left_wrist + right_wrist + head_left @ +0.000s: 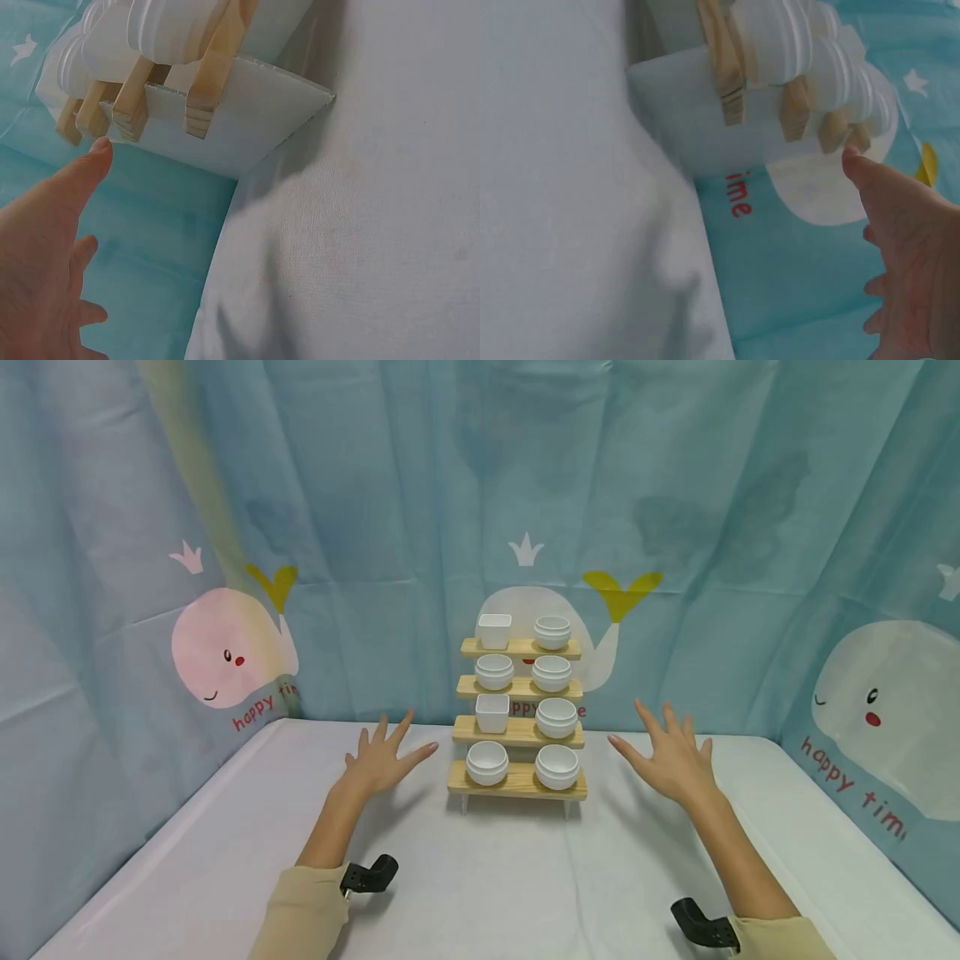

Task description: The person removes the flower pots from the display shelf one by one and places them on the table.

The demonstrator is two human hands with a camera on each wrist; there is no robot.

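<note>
A tiered stand with wooden shelves [517,786] and white side panels [247,120] stands at the back of the white table. Each of its several shelves bears two small white vessels. Most are round bowls, such as the one at the lower right [557,767]; two on the left are square cups, one on the top shelf [495,632] and one lower down [492,713]. To the left of the stand, my left hand [377,762] spreads its fingers and holds nothing. My right hand [672,762] is likewise spread, apart from the stand on its right side.
Light blue curtains [360,527] printed with whales surround the table on the back and sides. White cloth covers the tabletop [480,885]. A black wrist mount sits on each forearm, one at the left [369,874] and one at the right [703,925].
</note>
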